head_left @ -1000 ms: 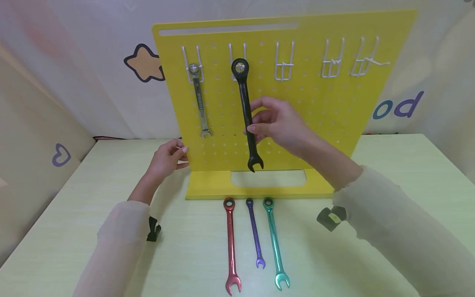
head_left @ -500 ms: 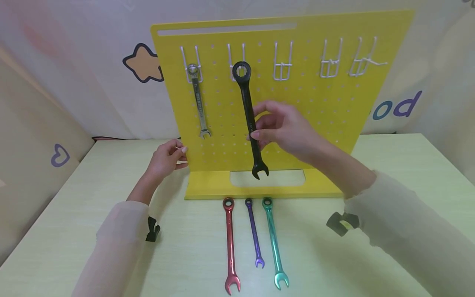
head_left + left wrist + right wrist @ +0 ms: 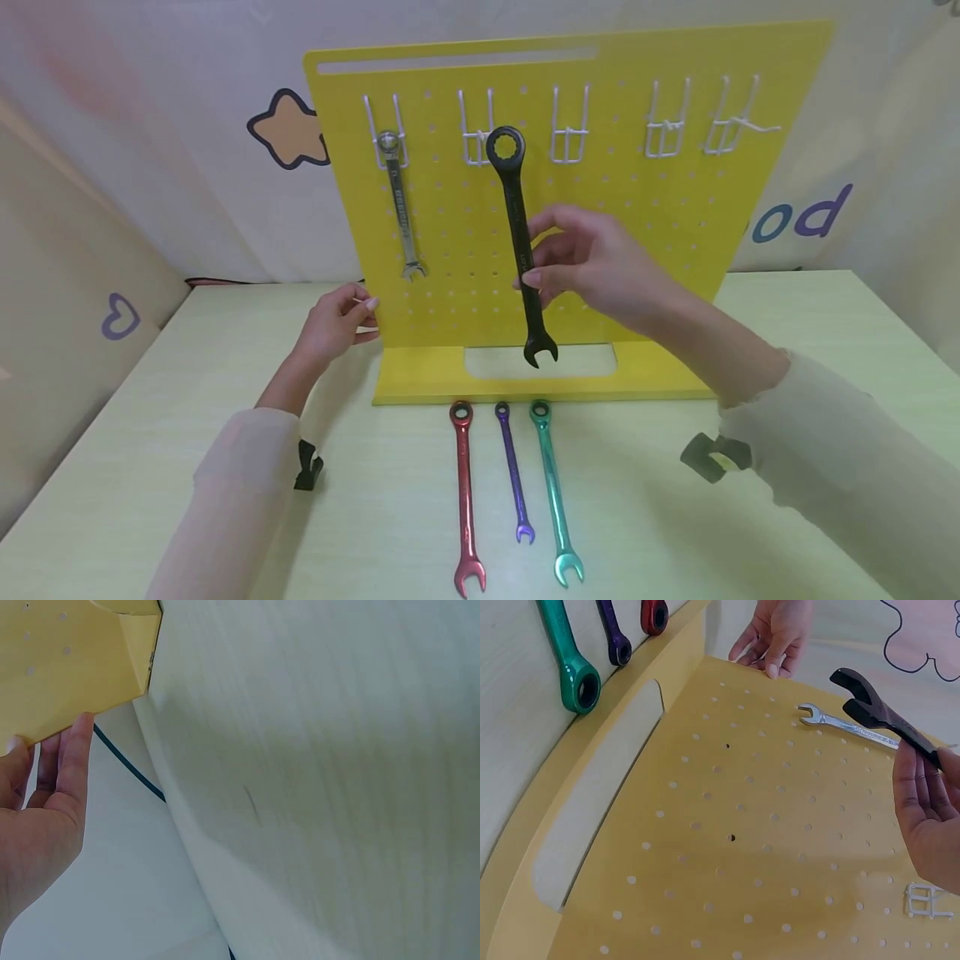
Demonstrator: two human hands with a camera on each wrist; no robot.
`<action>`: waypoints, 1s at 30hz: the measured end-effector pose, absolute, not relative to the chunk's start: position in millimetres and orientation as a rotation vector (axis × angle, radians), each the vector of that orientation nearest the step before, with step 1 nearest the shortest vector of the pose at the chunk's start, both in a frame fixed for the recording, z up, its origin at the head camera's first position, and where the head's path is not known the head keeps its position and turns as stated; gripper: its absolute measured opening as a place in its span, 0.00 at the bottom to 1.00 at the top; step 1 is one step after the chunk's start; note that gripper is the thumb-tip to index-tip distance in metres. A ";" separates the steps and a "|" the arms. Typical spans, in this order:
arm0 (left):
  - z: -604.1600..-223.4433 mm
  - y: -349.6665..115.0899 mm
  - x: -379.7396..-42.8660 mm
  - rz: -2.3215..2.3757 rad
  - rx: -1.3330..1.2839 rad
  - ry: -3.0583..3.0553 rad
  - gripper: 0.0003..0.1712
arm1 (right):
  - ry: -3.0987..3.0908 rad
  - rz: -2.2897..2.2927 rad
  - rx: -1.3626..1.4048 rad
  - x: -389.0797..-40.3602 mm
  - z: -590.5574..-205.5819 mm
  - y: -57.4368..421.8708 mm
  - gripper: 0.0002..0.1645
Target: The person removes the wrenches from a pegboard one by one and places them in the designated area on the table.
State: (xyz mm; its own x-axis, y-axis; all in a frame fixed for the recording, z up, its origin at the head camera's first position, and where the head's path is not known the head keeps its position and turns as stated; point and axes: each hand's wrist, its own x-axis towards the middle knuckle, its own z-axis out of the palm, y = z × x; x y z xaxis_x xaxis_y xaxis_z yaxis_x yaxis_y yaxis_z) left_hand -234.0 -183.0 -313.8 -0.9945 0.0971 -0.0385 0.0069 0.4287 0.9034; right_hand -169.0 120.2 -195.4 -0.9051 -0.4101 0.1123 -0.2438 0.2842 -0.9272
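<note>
My right hand pinches a black combination wrench by its shank, ring end up and open end down. The wrench stands in front of the yellow pegboard, its ring overlapping the right side of the second wire hook in the head view. On the leftmost hook hangs a silver combination wrench. My left hand holds the board's left edge between thumb and fingers, also seen in the left wrist view. In the right wrist view, the black wrench's open end sticks out past the right hand's fingers.
Red, purple and green wrenches lie side by side on the pale table, before the board's base. Further hooks line the board's upper right; the rightmost has a prong jutting sideways.
The black wrench has come away from the second hook, moving right and slightly down with my right hand; its ring earlier overlapped that hook. My left hand has stayed at the board's edge.
</note>
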 end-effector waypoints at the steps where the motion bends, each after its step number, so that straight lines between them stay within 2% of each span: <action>1: -314.0 -183.1 -234.2 1.637 0.095 2.579 0.12 | 2.393 -1.681 -0.617 -168.1 -195.1 121.4 0.16; 8: -314.7 -182.9 -235.6 1.631 0.095 2.586 0.12 | 2.395 -1.646 -0.585 -160.7 -199.4 129.7 0.16; 30: -315.5 -183.4 -235.6 1.642 0.083 2.571 0.11 | 2.371 -1.508 -0.357 -141.0 -246.0 155.8 0.15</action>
